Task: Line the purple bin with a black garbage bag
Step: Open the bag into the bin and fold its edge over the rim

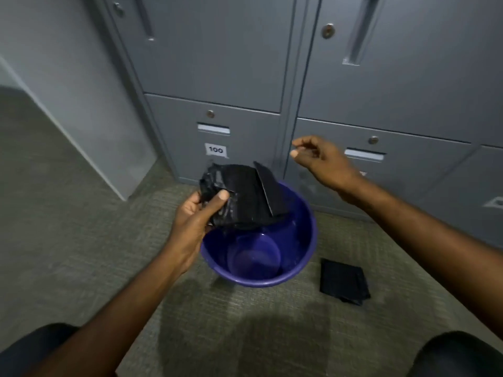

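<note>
The purple bin (296, 270) stands upright on the carpet in front of grey lockers, with nothing inside it. My left hand (196, 213) grips a partly folded black garbage bag (245, 194) by its left edge, holding it over the bin's far-left rim. One flap of the bag sticks up at the right. My right hand (318, 156) hovers up and to the right of the bag, fingers loosely pinched with nothing in them, apart from the bag.
A second folded black bag (344, 281) lies flat on the carpet just right of the bin. Grey lockers (217, 77) stand close behind, one labelled 100. A wall corner (89, 118) is at left. My knees show at the bottom corners.
</note>
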A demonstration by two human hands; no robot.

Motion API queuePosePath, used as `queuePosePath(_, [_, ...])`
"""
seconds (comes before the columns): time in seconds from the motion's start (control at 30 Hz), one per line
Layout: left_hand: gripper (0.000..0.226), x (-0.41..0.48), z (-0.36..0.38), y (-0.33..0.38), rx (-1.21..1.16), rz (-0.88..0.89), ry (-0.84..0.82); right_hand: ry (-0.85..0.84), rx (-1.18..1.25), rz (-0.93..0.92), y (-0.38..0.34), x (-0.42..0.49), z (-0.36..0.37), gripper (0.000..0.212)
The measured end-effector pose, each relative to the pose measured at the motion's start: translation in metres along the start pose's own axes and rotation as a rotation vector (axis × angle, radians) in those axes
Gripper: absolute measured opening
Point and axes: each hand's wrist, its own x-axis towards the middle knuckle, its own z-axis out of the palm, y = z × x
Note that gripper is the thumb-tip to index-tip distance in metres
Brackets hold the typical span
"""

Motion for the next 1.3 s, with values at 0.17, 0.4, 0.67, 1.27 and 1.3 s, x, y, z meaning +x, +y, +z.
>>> queuePosePath(0.17, [0.03,0.002,-0.008,-0.005,0.211,0.013,0.008,-0.6,-0.263,-0.447,-0.054,-0.013,0.046,0.074])
queuePosePath(0.4, [0.047,0.008,-0.029,0.002,0.205,-0.058,0.138,-0.301,-0.477,-0.752,-0.043,-0.019,0.079,0.028])
queuePosePath(0.67, [0.008,0.013,-0.07,0.003,-0.047,-0.086,0.461,-0.159,-0.483,-0.702,-0.016,-0.062,0.04,0.031])
queuePosePath(1.27, [0.012,0.001,-0.024,-0.007,0.257,-0.051,0.359,-0.273,-0.389,-0.659,-0.056,-0.103,0.085,0.047])
queuePosePath(1.3, [0.009,0.001,-0.019,-0.005,0.207,-0.065,0.326,-0.297,-0.283,-0.649,-0.059,-0.102,0.099,0.042])
